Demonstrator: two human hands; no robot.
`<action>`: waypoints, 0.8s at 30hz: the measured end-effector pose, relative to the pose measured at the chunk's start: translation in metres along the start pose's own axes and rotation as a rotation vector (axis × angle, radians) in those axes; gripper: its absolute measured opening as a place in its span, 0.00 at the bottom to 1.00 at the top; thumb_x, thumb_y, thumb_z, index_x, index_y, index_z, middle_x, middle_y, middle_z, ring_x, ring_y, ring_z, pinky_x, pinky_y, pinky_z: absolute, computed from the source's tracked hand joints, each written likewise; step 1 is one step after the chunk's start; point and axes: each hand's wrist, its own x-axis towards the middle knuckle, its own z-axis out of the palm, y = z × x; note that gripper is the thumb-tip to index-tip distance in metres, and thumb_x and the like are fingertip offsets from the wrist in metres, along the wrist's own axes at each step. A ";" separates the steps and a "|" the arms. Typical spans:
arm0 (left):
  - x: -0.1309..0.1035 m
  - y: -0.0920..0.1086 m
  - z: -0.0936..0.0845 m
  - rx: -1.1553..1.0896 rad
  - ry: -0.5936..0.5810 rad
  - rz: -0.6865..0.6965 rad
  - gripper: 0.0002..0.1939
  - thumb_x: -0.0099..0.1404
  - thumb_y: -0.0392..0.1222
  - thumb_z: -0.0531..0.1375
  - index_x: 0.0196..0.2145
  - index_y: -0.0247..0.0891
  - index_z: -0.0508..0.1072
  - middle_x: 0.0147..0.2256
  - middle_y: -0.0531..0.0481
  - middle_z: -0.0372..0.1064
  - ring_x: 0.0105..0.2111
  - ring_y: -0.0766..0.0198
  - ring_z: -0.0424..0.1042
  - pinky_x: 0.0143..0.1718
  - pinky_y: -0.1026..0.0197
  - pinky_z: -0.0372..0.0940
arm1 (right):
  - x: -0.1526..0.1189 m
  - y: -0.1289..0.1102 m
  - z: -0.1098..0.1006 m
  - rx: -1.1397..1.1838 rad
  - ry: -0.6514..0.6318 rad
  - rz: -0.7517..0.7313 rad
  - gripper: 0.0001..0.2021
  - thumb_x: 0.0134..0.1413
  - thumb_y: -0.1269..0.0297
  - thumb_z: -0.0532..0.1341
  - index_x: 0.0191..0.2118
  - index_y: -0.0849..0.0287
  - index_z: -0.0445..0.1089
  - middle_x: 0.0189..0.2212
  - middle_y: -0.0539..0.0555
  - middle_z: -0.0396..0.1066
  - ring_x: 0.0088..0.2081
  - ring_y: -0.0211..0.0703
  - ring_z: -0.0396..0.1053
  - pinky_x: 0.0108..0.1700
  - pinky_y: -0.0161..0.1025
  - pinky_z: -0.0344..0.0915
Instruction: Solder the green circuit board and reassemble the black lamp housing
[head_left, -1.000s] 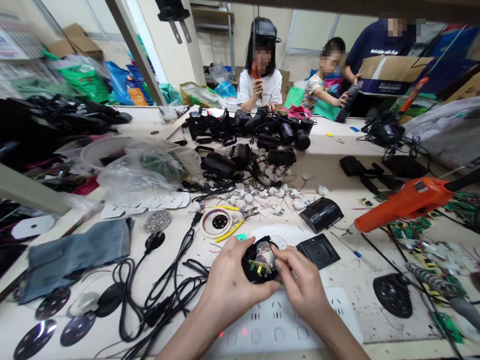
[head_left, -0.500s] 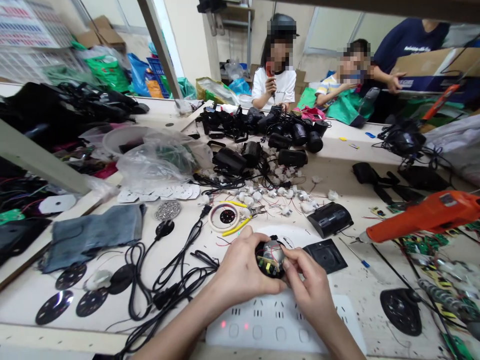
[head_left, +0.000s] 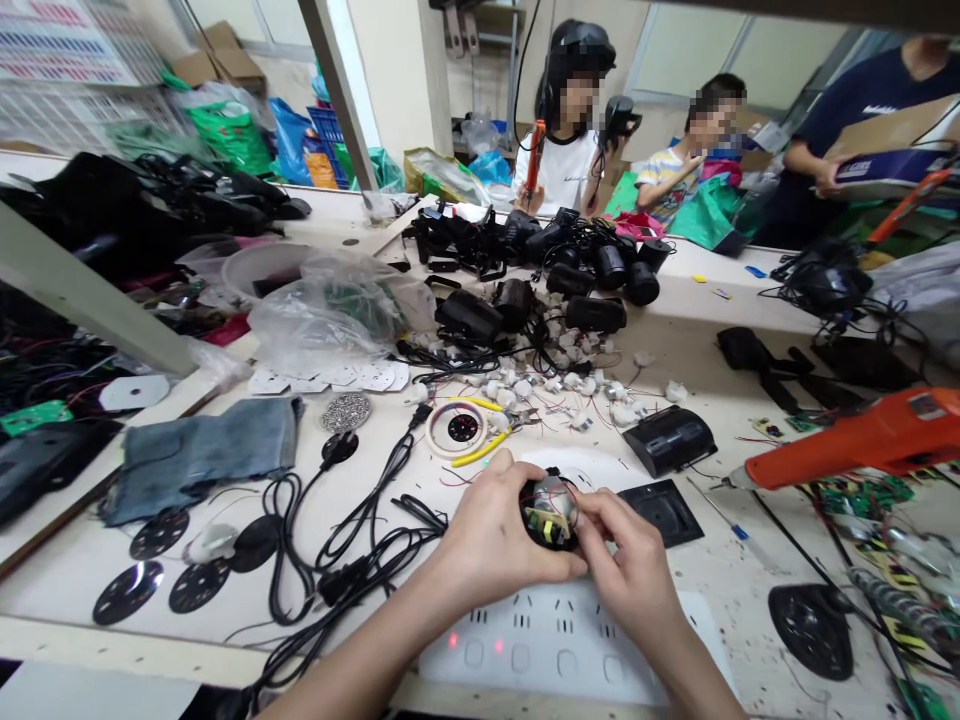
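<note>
My left hand wraps around a round black housing, tilted with its open side facing me. Inside it sit a silvery motor and a small circuit board with yellow parts. At the housing's right edge, the thumb and fingers of my right hand are pinched together, close to thin red wires. What lies between those fingertips is hidden. Both hands are above a white power strip with two red lights lit. Yellow-handled pliers lie behind, over a roll of tape.
An orange electric screwdriver juts in from the right, near a blue-tipped screwdriver. Black cords and black discs spread on the left. Small white motors and black housings are piled behind. People sit and stand across the bench.
The view has shifted slightly, so the bench appears further right. My hands keep their grip on the housing. Across the bench, one person has raised a black object, and another has moved a box.
</note>
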 end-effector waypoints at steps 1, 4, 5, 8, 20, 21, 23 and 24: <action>0.000 -0.001 0.001 0.001 0.006 0.000 0.40 0.38 0.55 0.72 0.48 0.34 0.73 0.41 0.42 0.69 0.43 0.47 0.72 0.47 0.48 0.69 | 0.000 0.000 0.000 0.004 -0.006 0.003 0.09 0.67 0.70 0.53 0.44 0.58 0.70 0.32 0.51 0.69 0.33 0.40 0.67 0.34 0.33 0.62; -0.001 -0.004 0.001 -0.007 0.042 0.056 0.48 0.39 0.53 0.72 0.56 0.34 0.66 0.49 0.39 0.67 0.50 0.46 0.69 0.54 0.46 0.64 | 0.001 0.000 -0.003 0.025 -0.039 0.025 0.11 0.67 0.69 0.52 0.47 0.58 0.71 0.32 0.51 0.69 0.32 0.40 0.68 0.34 0.34 0.63; -0.002 -0.004 0.001 -0.013 0.043 0.082 0.48 0.40 0.52 0.72 0.58 0.35 0.65 0.50 0.39 0.67 0.51 0.46 0.69 0.55 0.46 0.64 | 0.001 -0.001 -0.005 0.034 -0.054 0.035 0.12 0.67 0.69 0.52 0.48 0.59 0.71 0.32 0.51 0.69 0.32 0.40 0.68 0.33 0.34 0.64; -0.002 -0.003 -0.001 -0.016 0.007 0.110 0.40 0.41 0.50 0.72 0.53 0.40 0.71 0.42 0.46 0.67 0.44 0.50 0.71 0.49 0.48 0.68 | 0.002 -0.001 -0.009 0.054 -0.094 0.053 0.13 0.67 0.69 0.51 0.50 0.59 0.71 0.31 0.52 0.69 0.30 0.40 0.69 0.32 0.34 0.65; -0.004 -0.002 0.002 0.058 0.037 0.088 0.33 0.42 0.48 0.71 0.47 0.37 0.73 0.39 0.46 0.67 0.40 0.52 0.71 0.44 0.49 0.69 | 0.005 -0.004 -0.010 0.136 -0.157 0.086 0.16 0.64 0.72 0.49 0.48 0.57 0.71 0.35 0.53 0.68 0.31 0.40 0.68 0.30 0.34 0.67; -0.005 -0.002 0.002 0.066 0.034 0.085 0.34 0.42 0.49 0.71 0.48 0.37 0.73 0.39 0.46 0.67 0.40 0.51 0.71 0.44 0.48 0.69 | 0.004 -0.003 -0.010 0.153 -0.161 0.098 0.16 0.64 0.72 0.48 0.49 0.57 0.71 0.35 0.52 0.68 0.31 0.40 0.68 0.30 0.34 0.67; -0.007 0.000 0.003 0.081 0.016 0.070 0.35 0.42 0.50 0.71 0.49 0.37 0.72 0.40 0.45 0.66 0.42 0.50 0.71 0.45 0.47 0.69 | 0.001 -0.001 -0.011 0.197 -0.151 0.127 0.16 0.64 0.72 0.49 0.49 0.57 0.71 0.33 0.52 0.67 0.29 0.38 0.67 0.30 0.34 0.67; -0.008 0.001 0.003 0.086 0.004 0.061 0.37 0.42 0.50 0.71 0.50 0.36 0.71 0.41 0.45 0.66 0.43 0.49 0.71 0.46 0.47 0.69 | 0.000 0.000 -0.011 0.224 -0.141 0.144 0.16 0.63 0.71 0.49 0.49 0.57 0.71 0.32 0.51 0.66 0.28 0.38 0.67 0.30 0.33 0.68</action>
